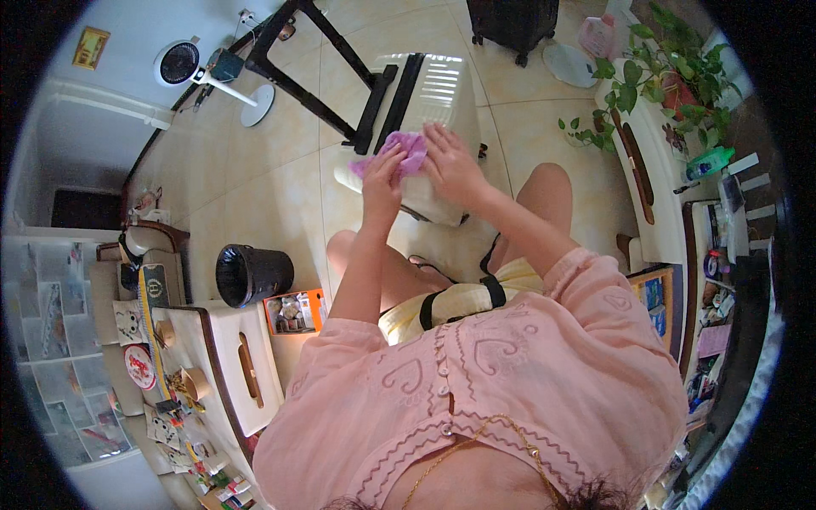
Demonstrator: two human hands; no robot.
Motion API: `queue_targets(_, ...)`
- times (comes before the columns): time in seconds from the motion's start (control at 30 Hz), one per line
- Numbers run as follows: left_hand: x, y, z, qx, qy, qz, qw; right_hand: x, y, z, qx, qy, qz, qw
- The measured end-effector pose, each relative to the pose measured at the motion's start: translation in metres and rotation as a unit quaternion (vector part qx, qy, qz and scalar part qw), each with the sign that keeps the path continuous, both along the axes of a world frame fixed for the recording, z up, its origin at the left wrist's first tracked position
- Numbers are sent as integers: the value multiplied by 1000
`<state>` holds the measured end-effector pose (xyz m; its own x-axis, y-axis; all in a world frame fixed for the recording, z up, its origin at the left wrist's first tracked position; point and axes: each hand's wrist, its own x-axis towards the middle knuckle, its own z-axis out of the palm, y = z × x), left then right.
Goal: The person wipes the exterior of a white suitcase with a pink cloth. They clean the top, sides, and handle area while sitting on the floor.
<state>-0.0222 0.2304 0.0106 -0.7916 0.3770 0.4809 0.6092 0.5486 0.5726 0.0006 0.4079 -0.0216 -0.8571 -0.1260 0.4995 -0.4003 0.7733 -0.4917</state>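
Observation:
A cream-white ribbed suitcase [446,93] stands on the floor between my knees. Its black pull handle [316,104] is drawn out toward the far left. My left hand [384,180] is closed on a crumpled purple cloth [410,153], pressing it against the suitcase's near part. Beside the cloth, my right hand [452,166] lies with outstretched fingers on the suitcase's right side, its fingertips close to the cloth's edge.
A black bin [253,276] and an orange box of small items [294,312] stand at my left. Farther off are a white fan [223,89] and a dark suitcase [514,25]. A leafy plant [671,76] tops the white cabinet [650,183] at right.

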Motion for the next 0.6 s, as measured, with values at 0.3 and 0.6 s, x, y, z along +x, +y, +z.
queue_targets(0.3,0,57,45,227,-128,-48,964,13,-30,50,-555,-111,79,821)
queue_targets(0.6,-16,43,34,-73,19,17,997,-10,54,70,-258,65,-138,954)
